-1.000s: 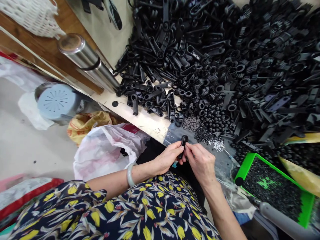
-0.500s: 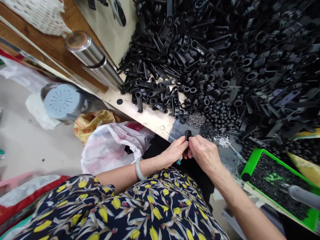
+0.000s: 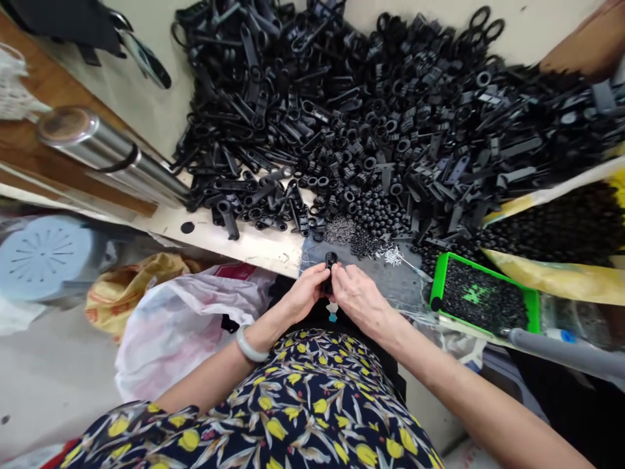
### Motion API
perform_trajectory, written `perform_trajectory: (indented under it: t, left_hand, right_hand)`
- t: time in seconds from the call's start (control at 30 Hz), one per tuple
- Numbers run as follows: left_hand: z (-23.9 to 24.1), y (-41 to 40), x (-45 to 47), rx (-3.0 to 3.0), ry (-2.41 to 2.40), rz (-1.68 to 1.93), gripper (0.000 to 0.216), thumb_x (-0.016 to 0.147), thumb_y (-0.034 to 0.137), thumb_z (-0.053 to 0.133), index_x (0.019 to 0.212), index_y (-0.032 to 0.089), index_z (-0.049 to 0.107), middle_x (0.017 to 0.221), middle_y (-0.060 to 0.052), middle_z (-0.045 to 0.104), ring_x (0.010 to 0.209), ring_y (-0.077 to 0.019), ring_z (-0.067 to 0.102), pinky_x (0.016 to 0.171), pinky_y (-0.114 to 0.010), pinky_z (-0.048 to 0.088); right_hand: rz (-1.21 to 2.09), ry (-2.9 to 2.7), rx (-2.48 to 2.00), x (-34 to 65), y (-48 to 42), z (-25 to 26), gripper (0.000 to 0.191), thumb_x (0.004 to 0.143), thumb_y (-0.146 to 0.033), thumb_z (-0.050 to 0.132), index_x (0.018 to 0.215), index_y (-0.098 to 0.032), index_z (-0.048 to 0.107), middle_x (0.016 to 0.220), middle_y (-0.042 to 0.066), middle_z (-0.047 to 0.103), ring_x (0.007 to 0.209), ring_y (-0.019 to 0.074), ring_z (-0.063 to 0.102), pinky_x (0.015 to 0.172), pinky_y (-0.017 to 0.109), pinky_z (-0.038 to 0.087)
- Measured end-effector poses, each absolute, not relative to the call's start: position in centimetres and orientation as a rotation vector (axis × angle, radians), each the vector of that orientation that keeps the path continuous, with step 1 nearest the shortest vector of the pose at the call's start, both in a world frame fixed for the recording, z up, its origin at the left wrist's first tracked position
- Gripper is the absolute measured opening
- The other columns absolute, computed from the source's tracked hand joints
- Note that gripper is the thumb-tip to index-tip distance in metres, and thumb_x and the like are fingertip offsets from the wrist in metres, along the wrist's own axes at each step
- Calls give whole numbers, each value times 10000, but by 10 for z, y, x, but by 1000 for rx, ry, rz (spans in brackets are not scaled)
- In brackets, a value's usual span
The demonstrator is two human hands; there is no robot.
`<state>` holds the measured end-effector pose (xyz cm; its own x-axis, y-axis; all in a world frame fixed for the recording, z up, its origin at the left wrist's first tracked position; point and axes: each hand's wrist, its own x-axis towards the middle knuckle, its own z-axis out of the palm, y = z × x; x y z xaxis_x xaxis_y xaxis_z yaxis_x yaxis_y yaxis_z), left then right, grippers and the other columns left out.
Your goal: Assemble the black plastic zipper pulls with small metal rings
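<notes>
Between my two hands, close to the table's front edge, is a black plastic lever-like part (image 3: 331,259) with a rounded top end. My left hand (image 3: 308,290) is closed round its left side, thumb and fingers pressed on it. My right hand (image 3: 355,294) pinches at the part from the right; whether its fingertips also hold something small cannot be made out. The lower end of the part is hidden by the fingers. Just beyond lie small heaps of tiny springs or screws (image 3: 340,230), black balls (image 3: 379,212) and white pins (image 3: 392,255).
A large heap of black plastic parts (image 3: 273,111) covers the table. At right stand a green tray (image 3: 438,286) of tiny black pieces and an open yellow bag (image 3: 561,273). A steel flask (image 3: 112,153) stands at left. A white plastic bag (image 3: 161,326) hangs below the edge.
The view has swung to the right, so the table's things sit farther left and more of the right side shows. Both hands stay together on the black part.
</notes>
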<state>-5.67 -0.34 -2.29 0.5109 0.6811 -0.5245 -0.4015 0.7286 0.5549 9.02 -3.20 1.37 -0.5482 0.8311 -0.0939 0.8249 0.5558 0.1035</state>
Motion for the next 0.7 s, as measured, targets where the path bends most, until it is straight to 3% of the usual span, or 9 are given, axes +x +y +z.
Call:
perform_trajectory:
  t: [0.1, 0.2, 0.27, 0.37, 0.43, 0.5, 0.6, 0.7]
  left_hand:
    - [-24, -3, -56, 377, 858, 682, 339, 684, 356, 896, 905, 171, 718, 850, -23, 735, 719, -139, 630, 630, -233, 477]
    - [-22, -3, -54, 402, 896, 675, 375, 726, 454, 872, 890, 176, 681, 760, -7, 711, 652, -142, 628, 587, -245, 487]
    - [-19, -3, -53, 479, 906, 631, 413, 803, 544, 801, 918, 174, 656, 716, -10, 696, 598, -147, 625, 551, -252, 476]
    - [-15, -4, -51, 580, 967, 597, 427, 848, 552, 756, 1009, 180, 620, 710, -1, 691, 535, -124, 603, 505, -224, 419]
    - [-12, -5, -49, 624, 994, 592, 411, 856, 535, 742, 1008, 176, 612, 641, 30, 634, 465, -86, 517, 466, -198, 341]
    - [-9, -4, -46, 666, 990, 574, 393, 865, 528, 722, 963, 162, 619, 557, 65, 531, 418, -54, 395, 437, -187, 240]
    - [-3, 1, -39, 675, 979, 564, 370, 866, 503, 722, 943, 154, 624, 528, 92, 436, 414, -37, 284, 438, -195, 157]
    - [3, 8, -34, 631, 948, 580, 353, 883, 470, 716, 1020, 155, 634, 575, 77, 476, 452, -46, 345, 473, -197, 224]
  right_hand:
    - [49, 2636, 1462, 82, -33, 11, 365, 937, -6, 455, 1220, -75, 676, 1143, 195, 706, 1038, 293, 639, 1066, 473, 542]
    - [-219, 2668, 1505, 90, -25, 18, 331, 970, -55, 463, 1189, -137, 698, 1087, 135, 722, 1024, 269, 658, 1192, 542, 438]
    - [-581, 2744, 1540, 114, -15, 25, 302, 1022, -139, 469, 1197, -197, 708, 1045, 75, 730, 979, 223, 680, 1160, 504, 467]
    - [-910, 2779, 2003, 172, -1, 30, 295, 1064, -275, 472, 1195, -246, 734, 1078, 46, 748, 957, 176, 701, 918, 326, 560]
    - [-608, 2593, 2611, 212, 8, 27, 283, 1032, -328, 520, 1142, -223, 758, 1041, 64, 745, 888, 195, 694, 827, 324, 547]
    - [-332, 2337, 2917, 240, 17, 19, 282, 986, -366, 579, 1120, -201, 765, 1012, 75, 727, 787, 198, 665, 784, 336, 530]
    - [-232, 2179, 2899, 253, 32, 7, 289, 948, -381, 625, 1134, -208, 763, 1028, 77, 716, 789, 203, 655, 788, 339, 511]
    - [-225, 2161, 2780, 250, 42, 5, 228, 941, -352, 615, 1030, -233, 787, 1060, 77, 723, 887, 222, 675, 802, 335, 500]
